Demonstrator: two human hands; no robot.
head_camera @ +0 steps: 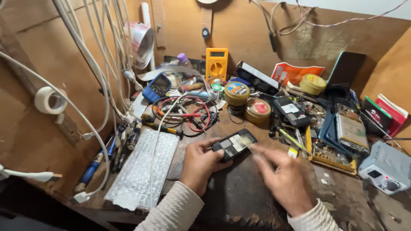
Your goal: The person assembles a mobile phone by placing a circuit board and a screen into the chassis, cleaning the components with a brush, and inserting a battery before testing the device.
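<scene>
My left hand (200,164) grips a small dark phone (234,144) with its back cover off, its inner parts facing up, just above the worn wooden bench (239,201). My right hand (280,175) is blurred with motion at the phone's right end. Its fingertips reach onto the phone's exposed inner parts, and a pale thin thing shows at them; what it is I cannot tell. Both wrists wear cream ribbed sleeves.
A bubble-wrap sheet (143,169) lies left of my hands. Behind are red and black test leads (188,114), a yellow multimeter (216,63), round tins (236,93), a blue keypad phone (156,87), an opened phone (351,130) and a grey soldering station (385,167). White cables (92,64) hang left.
</scene>
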